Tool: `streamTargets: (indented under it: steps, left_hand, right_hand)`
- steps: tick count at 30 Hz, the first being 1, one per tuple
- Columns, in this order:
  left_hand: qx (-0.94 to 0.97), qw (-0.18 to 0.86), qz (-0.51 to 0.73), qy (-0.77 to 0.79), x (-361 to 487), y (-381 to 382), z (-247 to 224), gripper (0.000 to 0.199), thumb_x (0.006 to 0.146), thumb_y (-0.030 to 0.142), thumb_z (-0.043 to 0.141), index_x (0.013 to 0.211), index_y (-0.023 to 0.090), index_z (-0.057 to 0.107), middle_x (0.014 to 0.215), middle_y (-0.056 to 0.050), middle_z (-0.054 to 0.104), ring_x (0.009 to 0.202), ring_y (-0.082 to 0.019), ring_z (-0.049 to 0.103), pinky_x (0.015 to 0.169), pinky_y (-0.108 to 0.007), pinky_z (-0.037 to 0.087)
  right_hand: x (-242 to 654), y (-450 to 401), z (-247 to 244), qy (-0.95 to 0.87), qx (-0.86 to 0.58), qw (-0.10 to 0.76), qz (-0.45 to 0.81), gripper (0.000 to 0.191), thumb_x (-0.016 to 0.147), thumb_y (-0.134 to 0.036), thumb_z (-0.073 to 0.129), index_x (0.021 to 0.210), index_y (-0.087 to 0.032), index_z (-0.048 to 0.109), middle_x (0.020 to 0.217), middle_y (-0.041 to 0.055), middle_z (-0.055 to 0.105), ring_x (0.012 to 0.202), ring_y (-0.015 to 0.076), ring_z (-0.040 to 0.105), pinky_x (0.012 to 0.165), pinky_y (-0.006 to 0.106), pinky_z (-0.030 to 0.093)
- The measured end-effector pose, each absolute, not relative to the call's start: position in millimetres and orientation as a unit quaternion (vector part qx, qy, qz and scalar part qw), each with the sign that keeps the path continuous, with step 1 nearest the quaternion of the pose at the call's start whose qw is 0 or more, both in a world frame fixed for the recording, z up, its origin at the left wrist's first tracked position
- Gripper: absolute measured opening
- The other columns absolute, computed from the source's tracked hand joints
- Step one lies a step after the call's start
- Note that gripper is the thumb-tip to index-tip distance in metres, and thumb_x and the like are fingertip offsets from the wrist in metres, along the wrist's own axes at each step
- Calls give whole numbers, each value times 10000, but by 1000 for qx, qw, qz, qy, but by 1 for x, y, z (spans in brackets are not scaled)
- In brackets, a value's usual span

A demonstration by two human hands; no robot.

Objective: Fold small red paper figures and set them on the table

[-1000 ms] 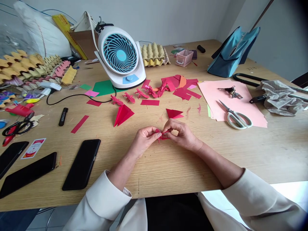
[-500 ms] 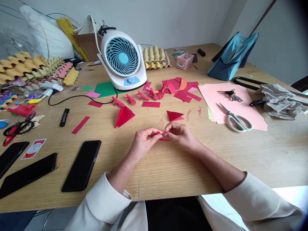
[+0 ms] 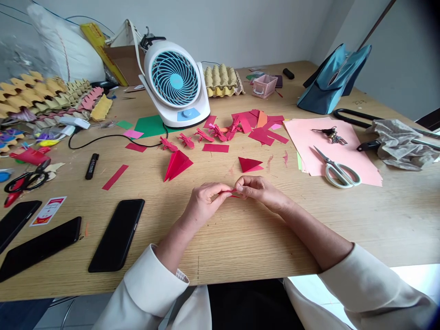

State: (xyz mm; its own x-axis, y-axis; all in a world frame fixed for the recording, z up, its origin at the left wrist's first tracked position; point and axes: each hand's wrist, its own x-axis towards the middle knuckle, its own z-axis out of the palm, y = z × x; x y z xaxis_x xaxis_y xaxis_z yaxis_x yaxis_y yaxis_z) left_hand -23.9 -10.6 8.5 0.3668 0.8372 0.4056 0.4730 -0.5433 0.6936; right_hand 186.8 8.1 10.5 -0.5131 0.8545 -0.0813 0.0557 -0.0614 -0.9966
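- Pinching paper [image 3: 233,190], we are gripping it with our left hand [image 3: 208,200] and right hand [image 3: 261,192].
- We are facing a triangle [image 3: 248,164] on the counter [image 3: 254,240].

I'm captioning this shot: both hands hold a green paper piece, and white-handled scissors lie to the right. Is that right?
In the head view, the paper piece held by the left hand and right hand is red, not green. The white-handled scissors do lie to the right.

Left hand [image 3: 205,200] and right hand [image 3: 264,193] pinch red paper [image 3: 234,196] — white fan [image 3: 176,81] beyond.
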Motion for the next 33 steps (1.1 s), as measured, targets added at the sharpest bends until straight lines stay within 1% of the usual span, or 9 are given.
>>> streamTargets:
  steps: [3,6,12,18,22,28,33]
  left_hand:
    - [802,239,386,388,-22,-10,7,109,914,199,632,931,231,736,901,-31,753,835,-169,687,801,-287,504]
    - [801,239,392,385,-20,-10,5,114,921,205,625,941,230,734,924,-45,739,858,-173,681,794,-291,510]
    - [796,232,401,391,-18,-11,4,97,919,218,632,929,232,728,876,-37,728,819,-168,671,779,-294,506]
    - [785,249,409,394,-16,-13,4,78,910,253,651,889,227,721,868,-44,723,815,-178,663,774,-304,501]
    - [786,237,408,400,-14,-14,4,81,913,253,648,875,220,713,845,-43,712,797,-175,652,769,-310,492]
    - [774,236,427,403,-11,-18,5,94,911,279,658,914,230,738,876,-49,728,817,-180,663,781,-314,499]
    - [796,192,408,405,-11,-19,7,120,930,255,626,899,235,741,876,-49,727,847,-183,660,796,-319,482]
  right_hand:
    - [185,9,5,-600,-398,320,616,329,817,-493,674,773,-174,607,629,-35,500,612,116,413,598,271,297]
    - [184,9,1,-593,-403,317,621,327,803,-491,679,762,-175,605,620,-37,501,605,114,410,597,271,289]
    - [185,9,1,-570,-408,306,644,327,772,-485,710,752,-168,634,662,-26,524,643,117,442,640,278,335]
    - [186,9,1,-560,-402,302,659,295,742,-448,738,745,-163,664,647,-25,525,632,115,442,626,274,347]
    - [185,8,3,-546,-402,306,668,286,721,-431,749,734,-156,672,651,-24,533,623,108,446,623,270,355]
    - [185,9,6,-508,-401,301,700,275,695,-409,786,716,-156,679,671,-18,572,608,97,484,613,258,389]
    - [185,10,5,-501,-394,307,707,243,688,-378,790,694,-159,685,659,-18,586,605,96,496,606,247,398]
